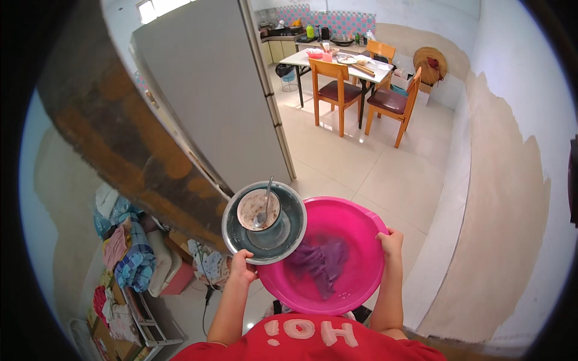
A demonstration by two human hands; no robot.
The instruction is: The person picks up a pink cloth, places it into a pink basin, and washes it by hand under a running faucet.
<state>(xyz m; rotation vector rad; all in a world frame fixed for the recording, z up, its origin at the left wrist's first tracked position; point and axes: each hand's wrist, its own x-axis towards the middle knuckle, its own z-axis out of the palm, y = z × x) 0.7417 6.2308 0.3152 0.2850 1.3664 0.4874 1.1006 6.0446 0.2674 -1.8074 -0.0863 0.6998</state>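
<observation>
A large pink plastic basin (pixel 356 270) is in front of my body, with a purple cloth (pixel 323 266) lying wet in its bottom. My right hand (pixel 391 243) grips the basin's right rim, thumb over the edge. On the left, my left hand (pixel 244 266) holds the rim of a metal bowl (pixel 266 253), which overlaps the basin's upper left side. Inside that metal bowl rests a smaller soiled bowl (pixel 252 205) with a metal spoon (pixel 263 214) leaning in it. Whether my left fingers also grip the pink basin underneath is hidden.
A grey panel (pixel 212 99) stands ahead on the left. Beyond it are a white dining table (pixel 300 57) with dishes and wooden chairs (pixel 338 90). Folded bedding (pixel 135 257) is piled at the left, near a black cable (pixel 206 302). A wall (pixel 501 216) runs along the right.
</observation>
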